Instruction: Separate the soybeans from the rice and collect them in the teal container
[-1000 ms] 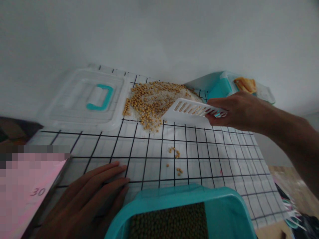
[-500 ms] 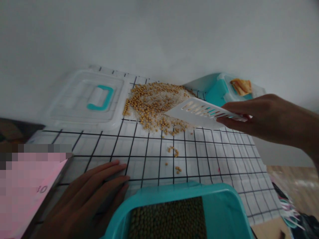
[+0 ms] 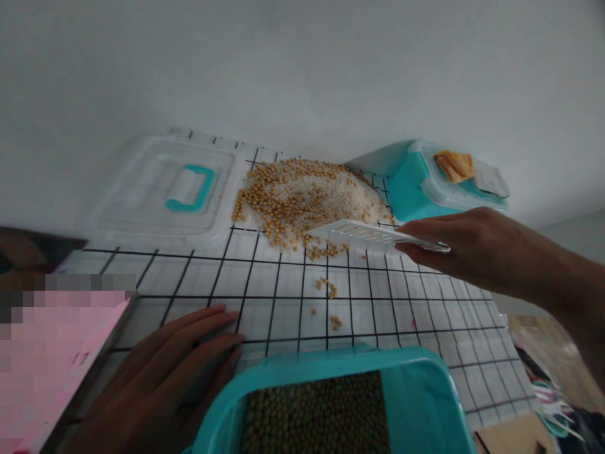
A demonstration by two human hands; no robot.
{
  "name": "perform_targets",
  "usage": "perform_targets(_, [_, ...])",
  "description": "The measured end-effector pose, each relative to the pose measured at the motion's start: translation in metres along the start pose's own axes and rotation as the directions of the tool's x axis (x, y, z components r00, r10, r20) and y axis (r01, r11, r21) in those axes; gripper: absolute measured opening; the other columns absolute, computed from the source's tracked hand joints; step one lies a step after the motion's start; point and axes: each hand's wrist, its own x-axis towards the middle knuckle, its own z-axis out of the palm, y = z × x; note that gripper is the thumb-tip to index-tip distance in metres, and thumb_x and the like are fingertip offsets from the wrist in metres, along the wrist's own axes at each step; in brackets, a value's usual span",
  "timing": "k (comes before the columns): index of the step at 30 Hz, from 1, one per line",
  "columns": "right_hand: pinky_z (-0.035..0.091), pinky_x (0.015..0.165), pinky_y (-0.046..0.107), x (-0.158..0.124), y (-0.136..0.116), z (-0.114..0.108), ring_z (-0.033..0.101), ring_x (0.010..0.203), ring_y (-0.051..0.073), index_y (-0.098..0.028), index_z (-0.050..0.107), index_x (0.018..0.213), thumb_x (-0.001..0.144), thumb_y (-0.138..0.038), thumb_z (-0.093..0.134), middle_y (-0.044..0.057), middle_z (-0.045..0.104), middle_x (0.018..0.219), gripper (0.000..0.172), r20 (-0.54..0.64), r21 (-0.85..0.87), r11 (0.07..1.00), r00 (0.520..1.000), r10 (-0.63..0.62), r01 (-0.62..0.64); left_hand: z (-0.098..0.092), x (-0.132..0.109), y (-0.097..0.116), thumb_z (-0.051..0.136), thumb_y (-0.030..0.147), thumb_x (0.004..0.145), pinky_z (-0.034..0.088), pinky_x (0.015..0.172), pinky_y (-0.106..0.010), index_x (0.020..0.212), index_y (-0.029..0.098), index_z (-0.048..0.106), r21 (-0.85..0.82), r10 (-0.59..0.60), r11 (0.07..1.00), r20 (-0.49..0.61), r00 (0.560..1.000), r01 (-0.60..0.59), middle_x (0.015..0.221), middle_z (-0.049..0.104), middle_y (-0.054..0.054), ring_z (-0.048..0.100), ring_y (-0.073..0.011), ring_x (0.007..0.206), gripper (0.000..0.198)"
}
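My right hand (image 3: 463,243) grips a white slotted spatula (image 3: 354,233) at its right end. The blade points left, its tip at the front edge of a mixed pile of yellow soybeans (image 3: 269,195) and white rice-like grains (image 3: 350,192). My left hand (image 3: 165,372) lies on the grid-patterned cloth (image 3: 208,271), fingers stretched out and holding nothing. Just right of it stands a teal bin (image 3: 340,362) with small dark green beans (image 3: 316,413) inside. A few loose soybeans (image 3: 327,288) lie between pile and bin.
A clear lid (image 3: 142,202) with a teal handle lies left of the pile. At the back right stands a lidded teal box (image 3: 411,186) with an orange cloth (image 3: 454,166) on top. A pink sheet (image 3: 61,366) is at the left edge. A wall rises behind.
My right hand and the spatula have moved down and slightly left, toward the front of the pile, uncovering more white grains and the teal box. My left hand stays put.
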Motion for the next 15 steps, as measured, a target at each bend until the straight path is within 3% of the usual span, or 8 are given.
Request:
perform_targets(10, [0.029, 0.053, 0.028, 0.01, -0.007, 0.003, 0.052, 0.051, 0.01, -0.024, 0.068, 0.105, 0.098, -0.035, 0.055, -0.001, 0.069, 0.072, 0.019, 0.045, 0.062, 0.998, 0.999, -0.026, 0.023, 0.0, 0.001, -0.002, 0.036, 0.03, 0.098, 0.038, 0.108, -0.046, 0.117, 0.028, 0.059, -0.002, -0.004, 1.0, 0.004, 1.0, 0.004, 0.127, 0.059, -0.007, 0.053, -0.0255, 0.125, 0.03])
perform_targets(15, [0.032, 0.054, 0.028, 0.004, -0.013, 0.003, 0.058, 0.057, 0.012, -0.025, 0.069, 0.108, 0.097, -0.033, 0.055, 0.001, 0.071, 0.077, 0.019, 0.025, 0.147, 0.989, 0.999, -0.04, 0.036, -0.002, -0.004, -0.005, 0.037, 0.031, 0.098, 0.037, 0.109, -0.047, 0.121, 0.03, 0.058, -0.013, -0.032, 0.999, 0.036, 0.999, 0.033, 0.132, 0.058, -0.006, 0.051, -0.0257, 0.129, 0.031])
